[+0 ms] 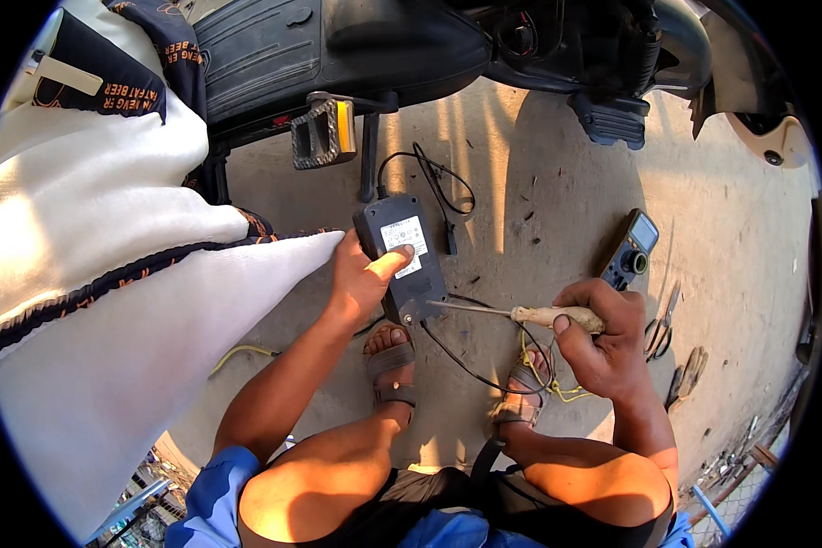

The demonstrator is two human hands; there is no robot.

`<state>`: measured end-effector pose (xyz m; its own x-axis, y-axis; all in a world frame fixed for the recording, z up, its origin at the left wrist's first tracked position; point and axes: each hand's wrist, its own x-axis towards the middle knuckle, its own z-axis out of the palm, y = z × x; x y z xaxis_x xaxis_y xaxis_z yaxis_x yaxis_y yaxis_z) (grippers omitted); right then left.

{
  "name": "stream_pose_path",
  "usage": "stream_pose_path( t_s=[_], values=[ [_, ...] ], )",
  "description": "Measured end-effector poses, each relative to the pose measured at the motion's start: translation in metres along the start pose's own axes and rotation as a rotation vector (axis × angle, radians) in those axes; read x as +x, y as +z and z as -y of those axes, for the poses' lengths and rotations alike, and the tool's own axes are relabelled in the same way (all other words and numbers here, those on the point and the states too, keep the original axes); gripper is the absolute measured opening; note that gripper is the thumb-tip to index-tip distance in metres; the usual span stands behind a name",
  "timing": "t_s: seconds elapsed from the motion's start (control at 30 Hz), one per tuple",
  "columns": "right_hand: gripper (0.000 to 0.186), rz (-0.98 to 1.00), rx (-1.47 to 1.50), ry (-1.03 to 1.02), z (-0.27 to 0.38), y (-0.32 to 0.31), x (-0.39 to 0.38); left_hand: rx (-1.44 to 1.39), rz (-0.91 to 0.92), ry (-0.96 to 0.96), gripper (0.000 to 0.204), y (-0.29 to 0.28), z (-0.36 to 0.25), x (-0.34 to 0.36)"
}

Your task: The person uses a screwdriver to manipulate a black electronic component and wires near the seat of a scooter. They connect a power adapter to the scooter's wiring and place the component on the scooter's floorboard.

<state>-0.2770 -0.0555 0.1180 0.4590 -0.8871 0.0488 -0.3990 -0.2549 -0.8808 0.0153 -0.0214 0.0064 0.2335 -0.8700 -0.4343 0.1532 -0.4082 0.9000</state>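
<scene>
From over here I see the left hand holding a black rectangular plastic box mid-frame, right hand gripping a pale-handled metal screwdriver. Shaft's pretty flat, so I'd worry it skids leftward.

The left arm slants up and to the right. The left hand is closed in a grip, with its thumb lying on top and the other fingers hidden underneath. The right arm slants up and to the left. The right hand is curled up, its fingers bent. Both knees are bent, and the feet are apart.
</scene>
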Motion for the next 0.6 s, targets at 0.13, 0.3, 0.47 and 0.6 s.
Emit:
stream_pose_path(
  t_s=[0.13,0.3,0.47,0.6],
  values=[
    [0.011,0.061,0.014,-0.032,-0.003,0.010,-0.006,-0.025,0.012,-0.001,0.035,0.002,-0.004,0.001],
    [0.012,0.106,0.004,-0.057,-0.004,0.019,-0.003,-0.008,0.011,-0.024,0.033,0.001,-0.004,0.000],
    [0.013,0.103,0.010,-0.055,-0.005,0.022,-0.002,-0.031,0.018,-0.022,0.033,0.001,-0.004,0.000],
    [0.013,0.107,0.011,-0.052,-0.004,0.023,-0.001,-0.046,0.013,-0.020,0.035,0.001,-0.003,0.001]
  ],
)
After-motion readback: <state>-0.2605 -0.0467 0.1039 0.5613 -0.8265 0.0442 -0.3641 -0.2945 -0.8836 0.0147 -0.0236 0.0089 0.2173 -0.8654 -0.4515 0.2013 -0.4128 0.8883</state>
